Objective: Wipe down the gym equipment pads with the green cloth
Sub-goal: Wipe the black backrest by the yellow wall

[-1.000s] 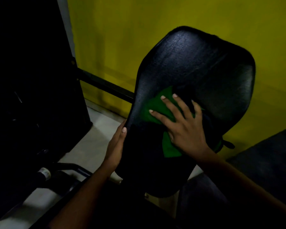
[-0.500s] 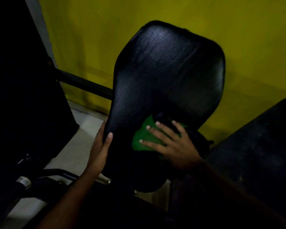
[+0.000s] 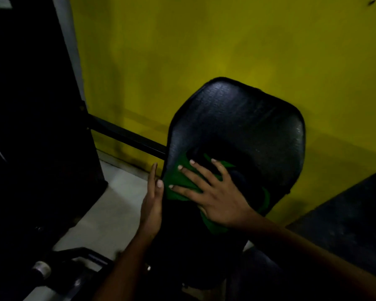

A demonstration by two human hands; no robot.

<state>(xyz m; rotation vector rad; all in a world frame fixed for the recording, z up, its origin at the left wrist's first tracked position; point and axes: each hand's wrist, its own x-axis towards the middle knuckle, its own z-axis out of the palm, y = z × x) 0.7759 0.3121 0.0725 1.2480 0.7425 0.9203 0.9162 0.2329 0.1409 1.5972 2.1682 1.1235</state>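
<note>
A black padded backrest (image 3: 243, 118) tilts up toward the yellow wall. The green cloth (image 3: 178, 183) lies flat on its lower left part, pinned under my right hand (image 3: 213, 192), whose fingers are spread over it. More green shows below my palm and at the pad's right edge. My left hand (image 3: 152, 200) grips the pad's left edge, thumb on the front face. The pad's lower part is lost in shadow.
A yellow wall (image 3: 204, 51) stands close behind the pad. A black frame bar (image 3: 126, 135) runs from a dark machine (image 3: 30, 127) on the left. Another black pad (image 3: 345, 227) sits at the right. Pale floor (image 3: 109, 213) and a metal bar end (image 3: 41, 268) lie lower left.
My right hand has slid the cloth left and up the pad toward its left edge. My left hand stays on that edge. The camera has tilted, so the pad sits lower in view.
</note>
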